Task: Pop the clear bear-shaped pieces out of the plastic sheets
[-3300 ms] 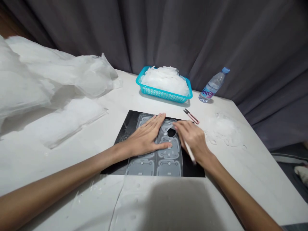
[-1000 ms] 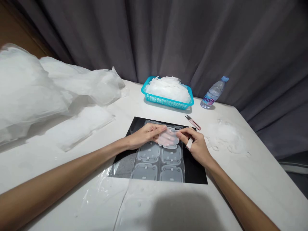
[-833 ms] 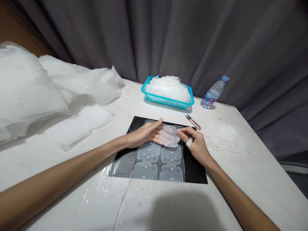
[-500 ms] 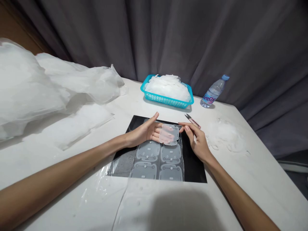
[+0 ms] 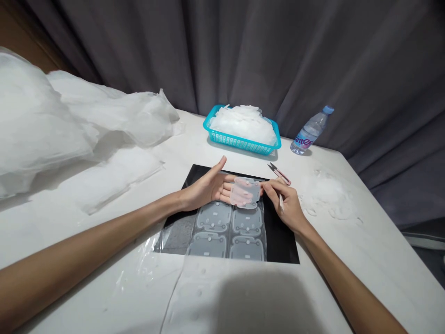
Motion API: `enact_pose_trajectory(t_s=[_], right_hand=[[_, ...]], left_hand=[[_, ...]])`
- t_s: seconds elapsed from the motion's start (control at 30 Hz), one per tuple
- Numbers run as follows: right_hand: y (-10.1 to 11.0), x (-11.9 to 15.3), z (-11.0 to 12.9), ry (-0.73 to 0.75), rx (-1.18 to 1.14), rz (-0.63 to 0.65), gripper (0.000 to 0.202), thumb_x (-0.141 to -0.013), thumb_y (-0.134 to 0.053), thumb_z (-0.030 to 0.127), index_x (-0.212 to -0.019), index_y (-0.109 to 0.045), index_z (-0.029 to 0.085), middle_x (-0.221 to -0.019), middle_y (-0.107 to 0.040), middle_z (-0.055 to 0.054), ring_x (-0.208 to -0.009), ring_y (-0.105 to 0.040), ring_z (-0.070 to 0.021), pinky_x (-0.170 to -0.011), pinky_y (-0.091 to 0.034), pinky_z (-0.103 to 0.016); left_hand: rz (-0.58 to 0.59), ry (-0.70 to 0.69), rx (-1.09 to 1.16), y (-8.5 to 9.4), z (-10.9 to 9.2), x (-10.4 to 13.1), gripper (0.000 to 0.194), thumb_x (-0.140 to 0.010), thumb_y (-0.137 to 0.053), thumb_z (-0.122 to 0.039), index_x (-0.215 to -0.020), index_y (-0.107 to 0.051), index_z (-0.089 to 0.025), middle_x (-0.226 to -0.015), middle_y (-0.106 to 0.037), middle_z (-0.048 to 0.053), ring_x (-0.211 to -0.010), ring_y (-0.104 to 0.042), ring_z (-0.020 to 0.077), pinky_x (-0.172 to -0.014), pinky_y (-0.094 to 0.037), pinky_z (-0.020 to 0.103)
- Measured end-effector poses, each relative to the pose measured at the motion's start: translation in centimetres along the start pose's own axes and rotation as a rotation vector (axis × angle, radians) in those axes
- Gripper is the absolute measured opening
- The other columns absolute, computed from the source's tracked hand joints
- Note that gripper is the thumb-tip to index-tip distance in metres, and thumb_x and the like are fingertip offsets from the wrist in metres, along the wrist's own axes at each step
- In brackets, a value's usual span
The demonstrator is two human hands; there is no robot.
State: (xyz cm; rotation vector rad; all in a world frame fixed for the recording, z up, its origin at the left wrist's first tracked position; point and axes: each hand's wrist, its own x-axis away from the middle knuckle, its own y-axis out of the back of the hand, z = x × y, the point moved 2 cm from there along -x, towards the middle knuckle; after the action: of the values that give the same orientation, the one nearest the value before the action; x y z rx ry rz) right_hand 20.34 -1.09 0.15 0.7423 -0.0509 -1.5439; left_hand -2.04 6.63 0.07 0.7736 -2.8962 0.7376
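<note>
My left hand is turned palm up, with fingers stretched out and thumb raised apart. Against its fingers rests a translucent, rounded-square plastic piece with small holes and slots, and the fingers show through it. My right hand is closed in a pinch at the piece's right edge. A thin whitish bit shows below its fingers, too small to name. Under both hands a clear sheet of similar rounded pieces lies over a black mat.
Behind the mat stands a turquoise basket heaped with white pieces. Pink-handled snips and a water bottle are to the right. Translucent scraps lie at the right, large white plastic bags at the left.
My right fingers have closed into a pinch and drawn against the piece's right edge. The piece has shifted slightly upward on my left fingers.
</note>
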Motion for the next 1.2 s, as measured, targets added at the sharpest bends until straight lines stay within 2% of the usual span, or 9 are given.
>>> enact_pose_trajectory(t_s=[0.17, 0.33, 0.4, 0.5, 0.57, 0.67, 0.77, 0.87, 1.2], right_hand=[[-0.2, 0.1, -0.1, -0.018, -0.016, -0.013, 0.027, -0.104, -0.06, 0.038, -0.089, -0.078, 0.024, -0.083, -0.071, -0.003, -0.084, -0.059, -0.0207, -0.081, -0.048, -0.035], [-0.6, 0.4, -0.6, -0.098, -0.067, -0.04, 0.021, -0.093, -0.074, 0.041, -0.105, -0.078, 0.024, -0.085, -0.063, -0.002, -0.076, -0.056, -0.0179, -0.074, -0.048, -0.033], [-0.8, 0.5, -0.6, -0.106, -0.07, -0.027, 0.02, -0.092, -0.074, 0.039, -0.104, -0.077, 0.024, -0.086, -0.063, -0.002, -0.077, -0.055, -0.0177, -0.075, -0.047, -0.033], [-0.7, 0.5, -0.7, -0.113, -0.043, -0.02, 0.015, -0.093, -0.073, 0.038, -0.096, -0.075, 0.023, -0.086, -0.061, -0.002, -0.078, -0.055, -0.0176, -0.076, -0.047, -0.033], [-0.6, 0.5, -0.8, -0.121, -0.03, -0.01, 0.014, -0.093, -0.072, 0.038, -0.094, -0.074, 0.023, -0.087, -0.061, -0.002, -0.079, -0.055, -0.0181, -0.077, -0.046, -0.033], [-0.5, 0.4, -0.9, -0.12, -0.011, 0.006, 0.013, -0.093, -0.071, 0.036, -0.095, -0.071, 0.023, -0.088, -0.061, -0.002, -0.082, -0.055, -0.019, -0.08, -0.046, -0.035], [-0.5, 0.3, -0.5, -0.082, -0.009, 0.001, 0.018, -0.095, -0.07, 0.035, -0.109, -0.072, 0.024, -0.096, -0.067, -0.003, -0.086, -0.056, -0.0202, -0.083, -0.046, -0.036], [-0.5, 0.2, 0.0, -0.048, -0.03, -0.015, 0.027, -0.097, -0.069, 0.035, -0.123, -0.072, 0.026, -0.101, -0.071, -0.003, -0.085, -0.055, -0.0203, -0.082, -0.047, -0.036], [-0.8, 0.3, 0.2, 0.011, -0.083, -0.014, 0.013, -0.097, -0.073, 0.027, -0.107, -0.08, 0.03, -0.1, -0.077, -0.002, -0.091, -0.061, -0.0212, -0.083, -0.046, -0.038]], left_hand=[[0.013, -0.01, -0.006, -0.2, -0.2, 0.0, 0.1, -0.095, -0.027, -0.088, -0.131, -0.069, -0.004, -0.112, -0.08, 0.023, -0.102, -0.079, 0.0303, -0.09, -0.061, 0.037], [-0.005, -0.023, -0.031, -0.4, -0.3, 0.1, 0.101, -0.085, -0.042, -0.094, -0.125, -0.074, -0.006, -0.11, -0.08, 0.022, -0.101, -0.078, 0.0305, -0.091, -0.061, 0.038], [-0.048, -0.06, -0.098, -0.5, -0.1, 0.2, 0.084, -0.084, -0.066, -0.081, -0.124, -0.075, -0.008, -0.108, -0.081, 0.019, -0.099, -0.078, 0.0278, -0.093, -0.06, 0.037], [-0.115, -0.109, -0.233, -0.8, 0.2, 0.2, 0.059, -0.077, -0.092, -0.042, -0.125, -0.076, -0.013, -0.108, -0.082, 0.013, -0.099, -0.079, 0.0243, -0.095, -0.06, 0.035], [-0.16, -0.13, -0.269, -1.0, 0.4, 0.3, 0.051, -0.077, -0.093, -0.031, -0.122, -0.077, -0.014, -0.108, -0.083, 0.011, -0.098, -0.079, 0.0234, -0.095, -0.06, 0.035], [-0.235, -0.193, -0.317, -1.3, 0.2, 0.5, 0.033, -0.082, -0.088, -0.03, -0.11, -0.081, -0.013, -0.102, -0.083, 0.01, -0.093, -0.079, 0.0205, -0.089, -0.061, 0.03], [-0.278, -0.244, -0.423, -1.5, -0.1, 0.6, 0.02, -0.088, -0.083, -0.032, -0.095, -0.084, -0.013, -0.092, -0.083, 0.008, -0.082, -0.076, 0.0171, -0.079, -0.06, 0.024], [-0.253, -0.259, -0.492, -1.6, -0.2, 0.6, 0.021, -0.092, -0.078, -0.033, -0.088, -0.084, -0.013, -0.085, -0.082, 0.007, -0.075, -0.073, 0.0147, -0.072, -0.058, 0.021], [-0.255, -0.234, -0.518, -1.3, 0.2, 0.6, 0.027, -0.092, -0.077, -0.034, -0.114, -0.084, -0.019, -0.097, -0.084, 0.007, -0.085, -0.076, 0.0171, -0.079, -0.058, 0.023]])
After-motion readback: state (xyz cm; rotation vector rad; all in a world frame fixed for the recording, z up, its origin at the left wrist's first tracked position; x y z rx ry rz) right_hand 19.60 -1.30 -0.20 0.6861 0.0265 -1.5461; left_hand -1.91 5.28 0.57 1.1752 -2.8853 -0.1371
